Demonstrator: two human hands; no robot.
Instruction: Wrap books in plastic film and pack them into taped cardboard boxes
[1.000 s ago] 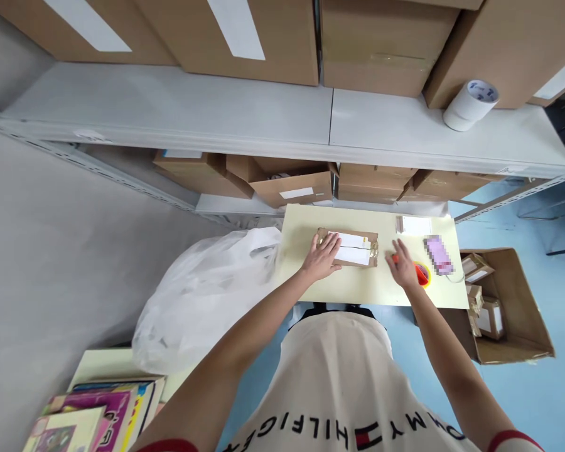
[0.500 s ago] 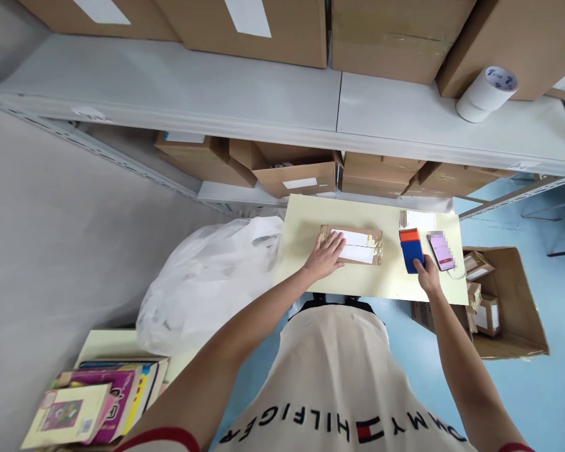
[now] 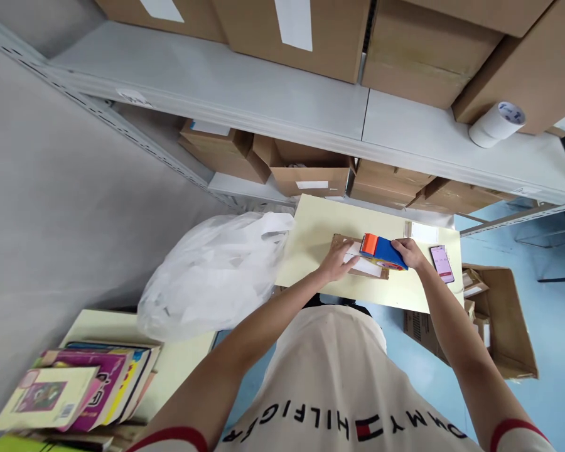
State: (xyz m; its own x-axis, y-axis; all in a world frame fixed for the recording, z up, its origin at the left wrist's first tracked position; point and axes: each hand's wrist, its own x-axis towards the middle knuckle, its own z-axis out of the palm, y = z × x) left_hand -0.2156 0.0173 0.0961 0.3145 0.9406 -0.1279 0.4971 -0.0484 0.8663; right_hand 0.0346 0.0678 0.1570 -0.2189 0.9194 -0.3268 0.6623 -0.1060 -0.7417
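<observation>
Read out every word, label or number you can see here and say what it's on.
"HILFIGER" and "OMMY", upside down beside a flag logo: on the shirt.
Blue mark on the tape roll: too small to read.
White labels on the parcel and the shelf boxes: unreadable.
The phone screen and the book covers: blurred or too small.
No text seen on the tape dispenser in the right hand.

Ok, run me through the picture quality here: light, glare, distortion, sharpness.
Head view: the wide lens bows the shelf edges; light is soft and even, with hardly any shadows; the white plastic bag is bright, nearly washed out; the right hand on the tape dispenser and the left hand on the parcel are small but sharp; its label is unreadable.
</observation>
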